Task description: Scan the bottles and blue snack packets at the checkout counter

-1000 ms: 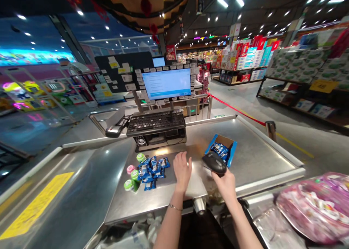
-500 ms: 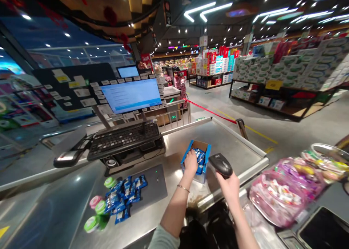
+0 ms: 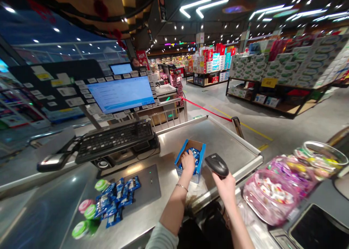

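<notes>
My left hand (image 3: 187,161) rests inside an open cardboard box (image 3: 196,145) with blue edges, on the blue snack packets (image 3: 194,155) packed in it. Whether those fingers grip a packet I cannot tell. My right hand (image 3: 225,188) grips a black handheld barcode scanner (image 3: 217,165) just right of the box, clear of it. Left of my hands, more blue packets (image 3: 117,199) lie on a dark scale plate (image 3: 149,176), beside several round tubs with green and pink lids (image 3: 89,212).
The steel checkout counter (image 3: 218,143) holds a keyboard (image 3: 114,138) and a monitor (image 3: 121,94) behind the box. Bags of sweets (image 3: 269,194) and a clear bowl (image 3: 321,156) stand at the right. A red rope (image 3: 207,110) runs beyond the counter, towards store shelves.
My left hand has moved from above the counter down into the box. The scanner stays in my right hand, and the view has swung right, shifting the keyboard left.
</notes>
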Demonstrator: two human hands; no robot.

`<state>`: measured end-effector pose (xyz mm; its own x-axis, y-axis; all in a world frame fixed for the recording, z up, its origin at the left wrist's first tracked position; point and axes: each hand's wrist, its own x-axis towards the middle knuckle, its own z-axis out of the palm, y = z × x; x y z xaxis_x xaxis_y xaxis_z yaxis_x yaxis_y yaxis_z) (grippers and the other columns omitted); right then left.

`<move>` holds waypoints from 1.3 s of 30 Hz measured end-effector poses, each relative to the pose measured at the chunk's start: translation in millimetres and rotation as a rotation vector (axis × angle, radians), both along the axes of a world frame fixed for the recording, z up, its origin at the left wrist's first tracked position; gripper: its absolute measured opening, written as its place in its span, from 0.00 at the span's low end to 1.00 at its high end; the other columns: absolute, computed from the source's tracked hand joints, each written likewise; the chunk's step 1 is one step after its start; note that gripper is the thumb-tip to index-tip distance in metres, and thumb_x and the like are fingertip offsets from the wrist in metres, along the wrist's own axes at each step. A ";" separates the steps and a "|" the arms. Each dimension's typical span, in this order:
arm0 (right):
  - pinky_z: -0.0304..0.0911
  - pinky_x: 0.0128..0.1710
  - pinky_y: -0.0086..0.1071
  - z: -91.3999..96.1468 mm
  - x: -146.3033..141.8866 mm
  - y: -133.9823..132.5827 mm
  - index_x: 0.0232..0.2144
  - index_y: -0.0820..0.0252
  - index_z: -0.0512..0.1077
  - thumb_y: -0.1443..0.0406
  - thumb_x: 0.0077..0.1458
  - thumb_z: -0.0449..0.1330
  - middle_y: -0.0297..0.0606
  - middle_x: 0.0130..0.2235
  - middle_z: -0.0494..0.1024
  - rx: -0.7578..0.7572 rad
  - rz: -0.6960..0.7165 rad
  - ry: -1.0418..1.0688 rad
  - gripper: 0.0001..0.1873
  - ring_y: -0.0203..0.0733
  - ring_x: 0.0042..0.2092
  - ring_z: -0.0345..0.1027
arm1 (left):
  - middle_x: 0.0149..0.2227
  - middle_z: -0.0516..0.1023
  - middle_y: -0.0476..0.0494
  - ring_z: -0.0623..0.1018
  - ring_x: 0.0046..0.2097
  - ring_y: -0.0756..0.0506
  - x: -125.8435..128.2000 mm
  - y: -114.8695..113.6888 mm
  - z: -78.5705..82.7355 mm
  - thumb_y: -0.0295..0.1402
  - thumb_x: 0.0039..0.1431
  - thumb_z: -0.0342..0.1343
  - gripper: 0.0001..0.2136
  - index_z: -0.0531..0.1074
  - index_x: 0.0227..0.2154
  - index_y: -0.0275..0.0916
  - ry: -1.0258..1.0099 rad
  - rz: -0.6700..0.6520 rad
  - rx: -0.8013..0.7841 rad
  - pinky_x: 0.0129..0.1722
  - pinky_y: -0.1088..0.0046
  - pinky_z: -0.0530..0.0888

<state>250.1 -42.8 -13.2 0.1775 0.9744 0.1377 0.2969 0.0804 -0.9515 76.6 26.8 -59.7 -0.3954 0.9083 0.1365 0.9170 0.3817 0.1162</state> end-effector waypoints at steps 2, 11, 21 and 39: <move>0.68 0.35 0.38 -0.1 -1.3 -1.8 0.33 0.64 0.75 0.53 0.42 0.59 0.45 0.31 0.81 0.000 0.008 0.000 0.21 0.52 0.37 0.75 | 0.44 0.70 0.35 0.72 0.48 0.40 1.7 -2.6 4.1 0.31 0.56 0.55 0.20 0.61 0.51 0.35 0.016 -0.038 0.030 0.46 0.65 0.69; 0.67 0.33 0.37 -12.3 -6.6 0.5 0.33 0.62 0.74 0.52 0.44 0.56 0.42 0.27 0.80 0.022 0.119 -0.134 0.21 0.51 0.34 0.75 | 0.50 0.66 0.42 0.74 0.47 0.45 -6.1 -35.0 35.0 0.25 0.55 0.51 0.21 0.58 0.52 0.42 -0.200 -0.152 0.374 0.44 0.70 0.72; 0.66 0.34 0.35 28.5 -31.7 -40.0 0.43 0.62 0.71 0.57 0.50 0.51 0.43 0.34 0.80 0.083 0.326 -0.313 0.21 0.50 0.38 0.75 | 0.47 0.69 0.44 0.76 0.42 0.47 -22.7 -92.7 59.1 0.28 0.53 0.55 0.18 0.63 0.47 0.43 -0.534 -0.046 0.687 0.42 0.69 0.75; 0.65 0.33 0.34 35.2 -86.0 -86.2 0.44 0.62 0.72 0.58 0.53 0.51 0.45 0.34 0.81 0.124 0.464 -0.508 0.20 0.52 0.37 0.75 | 0.45 0.71 0.43 0.74 0.44 0.45 -87.6 -169.9 56.6 0.35 0.53 0.57 0.18 0.64 0.47 0.42 -0.338 0.180 0.817 0.43 0.68 0.72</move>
